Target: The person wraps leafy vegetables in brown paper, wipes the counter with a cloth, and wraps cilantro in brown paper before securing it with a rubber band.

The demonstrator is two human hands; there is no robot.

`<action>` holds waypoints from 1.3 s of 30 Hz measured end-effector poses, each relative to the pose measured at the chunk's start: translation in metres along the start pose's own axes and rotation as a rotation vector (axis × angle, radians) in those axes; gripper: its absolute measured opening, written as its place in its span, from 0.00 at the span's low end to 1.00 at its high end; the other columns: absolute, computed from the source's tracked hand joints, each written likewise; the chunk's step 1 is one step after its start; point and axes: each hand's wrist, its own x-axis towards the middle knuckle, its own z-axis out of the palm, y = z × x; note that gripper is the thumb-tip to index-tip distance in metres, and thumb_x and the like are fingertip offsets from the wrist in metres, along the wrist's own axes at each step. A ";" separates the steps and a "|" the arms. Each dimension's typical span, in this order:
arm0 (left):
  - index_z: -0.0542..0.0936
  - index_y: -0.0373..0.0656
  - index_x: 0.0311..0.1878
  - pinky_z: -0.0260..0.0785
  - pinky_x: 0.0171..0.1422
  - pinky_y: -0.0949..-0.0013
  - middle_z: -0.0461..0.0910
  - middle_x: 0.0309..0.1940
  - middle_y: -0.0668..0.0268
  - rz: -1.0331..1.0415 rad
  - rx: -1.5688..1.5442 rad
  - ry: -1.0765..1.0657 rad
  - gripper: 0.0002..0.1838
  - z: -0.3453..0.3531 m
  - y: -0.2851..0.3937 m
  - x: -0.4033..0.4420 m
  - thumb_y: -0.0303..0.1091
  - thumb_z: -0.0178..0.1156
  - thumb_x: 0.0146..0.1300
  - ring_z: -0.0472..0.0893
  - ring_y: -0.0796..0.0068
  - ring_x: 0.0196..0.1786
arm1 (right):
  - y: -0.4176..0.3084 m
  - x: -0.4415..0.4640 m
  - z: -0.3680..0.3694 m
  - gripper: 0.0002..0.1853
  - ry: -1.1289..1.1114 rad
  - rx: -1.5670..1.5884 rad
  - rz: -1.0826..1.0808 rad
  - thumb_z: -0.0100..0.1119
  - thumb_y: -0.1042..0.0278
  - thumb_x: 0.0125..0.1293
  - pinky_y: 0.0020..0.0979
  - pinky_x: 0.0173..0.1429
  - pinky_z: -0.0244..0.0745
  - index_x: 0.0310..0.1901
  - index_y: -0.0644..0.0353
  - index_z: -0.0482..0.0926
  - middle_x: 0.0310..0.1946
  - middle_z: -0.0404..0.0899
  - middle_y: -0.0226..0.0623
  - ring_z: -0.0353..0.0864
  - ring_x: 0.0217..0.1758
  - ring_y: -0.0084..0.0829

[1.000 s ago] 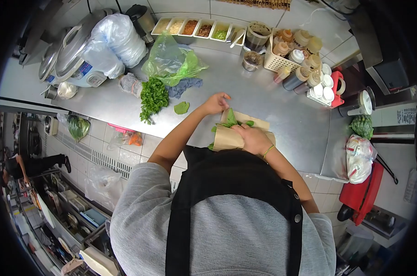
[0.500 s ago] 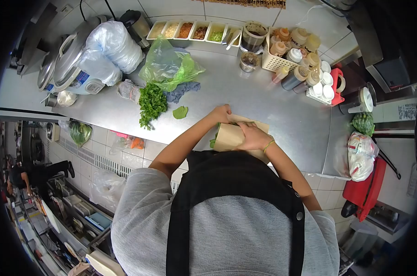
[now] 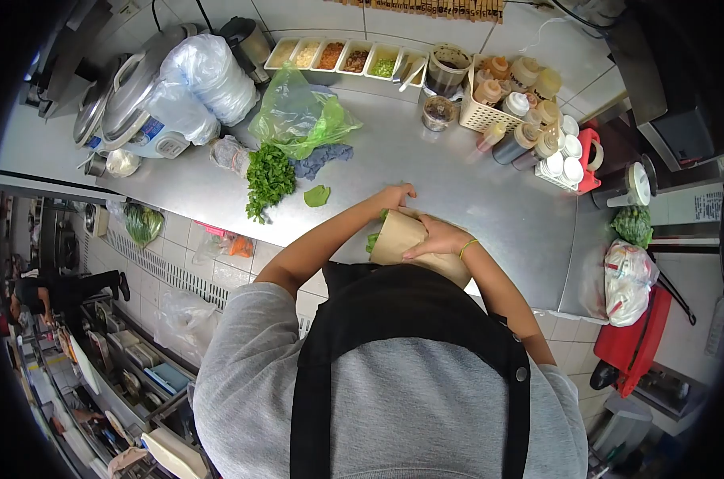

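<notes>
Brown paper (image 3: 402,239) is folded over green leaves (image 3: 373,241), which poke out at its left end, near the counter's front edge. My right hand (image 3: 440,239) lies across the paper and grips it, thumb towards me. At the paper's far edge is my left hand (image 3: 397,196), its fingers bent; whether it pinches the paper is hard to see. A single loose leaf (image 3: 317,195) lies on the steel counter (image 3: 473,172) to the left, beside a bunch of green herbs (image 3: 270,180).
Behind the herbs are a green plastic bag (image 3: 302,120) and a blue-grey cloth (image 3: 323,160). Ingredient trays (image 3: 330,56) line the back. A basket of bottles (image 3: 477,113) stands back right, rice cookers (image 3: 150,132) back left. A person (image 3: 67,292) is at the far left.
The paper has been folded over the leaves, which now show mostly at its left end. My left hand has shifted slightly right along the far edge.
</notes>
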 end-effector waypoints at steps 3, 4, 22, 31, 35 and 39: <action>0.70 0.41 0.52 0.72 0.35 0.69 0.80 0.30 0.60 -0.035 -0.329 -0.081 0.29 0.000 -0.003 -0.006 0.32 0.71 0.46 0.80 0.71 0.31 | 0.000 -0.003 0.001 0.63 0.026 0.068 -0.001 0.70 0.33 0.35 0.32 0.68 0.60 0.65 0.75 0.55 0.60 0.65 0.60 0.67 0.64 0.47; 0.69 0.41 0.53 0.71 0.35 0.72 0.80 0.29 0.61 -0.032 -0.518 -0.129 0.27 0.001 -0.007 -0.009 0.29 0.69 0.50 0.79 0.76 0.31 | 0.001 -0.002 0.005 0.65 0.070 0.043 0.016 0.69 0.31 0.34 0.35 0.69 0.58 0.65 0.75 0.54 0.61 0.63 0.60 0.64 0.66 0.48; 0.70 0.38 0.53 0.70 0.43 0.73 0.80 0.34 0.61 -0.134 -0.660 -0.329 0.25 -0.015 -0.003 -0.014 0.24 0.66 0.52 0.79 0.75 0.38 | -0.016 -0.029 0.017 0.48 0.537 -0.283 -0.165 0.60 0.24 0.42 0.47 0.60 0.63 0.46 0.69 0.71 0.51 0.69 0.53 0.66 0.59 0.49; 0.72 0.37 0.50 0.71 0.37 0.75 0.81 0.31 0.62 -0.128 -0.654 -0.295 0.23 -0.015 0.002 -0.019 0.23 0.67 0.50 0.80 0.76 0.33 | -0.011 -0.018 0.020 0.36 0.342 -0.140 -0.103 0.54 0.32 0.56 0.42 0.54 0.69 0.37 0.69 0.76 0.33 0.77 0.57 0.76 0.46 0.51; 0.72 0.38 0.49 0.70 0.36 0.77 0.81 0.29 0.63 -0.091 -0.751 -0.262 0.22 -0.006 -0.008 -0.021 0.21 0.67 0.50 0.79 0.78 0.32 | 0.018 -0.003 0.017 0.36 0.282 0.043 -0.141 0.57 0.33 0.55 0.38 0.55 0.67 0.41 0.68 0.75 0.37 0.77 0.50 0.75 0.48 0.46; 0.72 0.41 0.48 0.70 0.39 0.78 0.80 0.30 0.66 0.014 -0.860 -0.227 0.22 -0.001 -0.011 -0.028 0.19 0.67 0.48 0.79 0.81 0.33 | 0.024 -0.004 0.024 0.48 0.522 -0.138 -0.060 0.59 0.24 0.44 0.40 0.61 0.62 0.48 0.69 0.73 0.43 0.76 0.51 0.72 0.52 0.45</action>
